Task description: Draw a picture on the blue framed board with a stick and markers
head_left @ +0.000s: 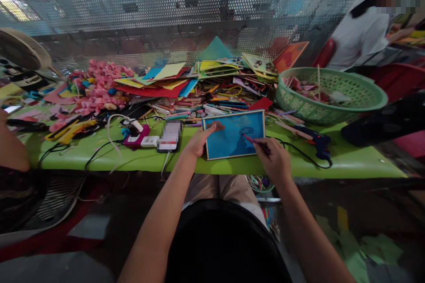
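Note:
A blue panel in a thin pale wooden frame (pixel 226 143) is tilted above the green tabletop near its front edge. My left hand (pixel 197 142) grips its left side, thumb over the blue surface. In my right hand (pixel 275 159) is a slim purple pen (pixel 249 139), its tip at a darker patch on the panel's right half. Whether that tip touches the surface, I cannot tell. A shadow of the right hand falls across the blue. The fingers under the frame are hidden.
A green basket (pixel 332 112) and a dark blue glue gun (pixel 320 146) with its cable sit to the right. Pens and coloured cards (pixel 166 86) pile up behind. Leftward are a phone (pixel 170 135), a purple power adapter (pixel 137 139) and pink paper pieces (pixel 102 84). Other people sit on both sides.

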`<action>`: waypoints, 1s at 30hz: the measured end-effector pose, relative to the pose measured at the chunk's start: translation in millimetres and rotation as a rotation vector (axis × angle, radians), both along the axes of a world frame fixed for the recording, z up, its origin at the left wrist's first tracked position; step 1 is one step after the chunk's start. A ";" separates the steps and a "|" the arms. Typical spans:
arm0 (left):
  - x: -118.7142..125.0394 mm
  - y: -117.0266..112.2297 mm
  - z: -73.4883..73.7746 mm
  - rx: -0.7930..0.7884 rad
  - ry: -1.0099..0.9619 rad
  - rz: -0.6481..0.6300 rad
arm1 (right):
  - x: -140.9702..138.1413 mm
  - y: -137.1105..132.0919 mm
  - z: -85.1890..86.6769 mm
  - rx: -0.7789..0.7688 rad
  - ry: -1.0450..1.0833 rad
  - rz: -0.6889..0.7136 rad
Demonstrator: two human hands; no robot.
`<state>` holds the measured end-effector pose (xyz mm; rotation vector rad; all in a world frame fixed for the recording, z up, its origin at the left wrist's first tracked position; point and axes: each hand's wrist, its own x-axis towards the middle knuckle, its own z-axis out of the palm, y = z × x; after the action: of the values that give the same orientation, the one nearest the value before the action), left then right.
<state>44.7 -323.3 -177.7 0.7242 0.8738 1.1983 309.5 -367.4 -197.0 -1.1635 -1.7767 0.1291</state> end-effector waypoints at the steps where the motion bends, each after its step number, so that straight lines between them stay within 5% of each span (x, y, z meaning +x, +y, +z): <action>1: -0.1 0.1 -0.2 0.001 0.000 0.000 | -0.1 0.0 0.1 0.001 -0.001 0.001; 30: 0.1 -1.6 2.6 0.001 -0.005 0.009 | -1.1 -1.0 -0.5 0.039 0.049 -0.068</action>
<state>44.8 -324.9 -175.1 0.7181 0.8732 1.2082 308.5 -368.4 -197.5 -1.1815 -1.6879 0.0822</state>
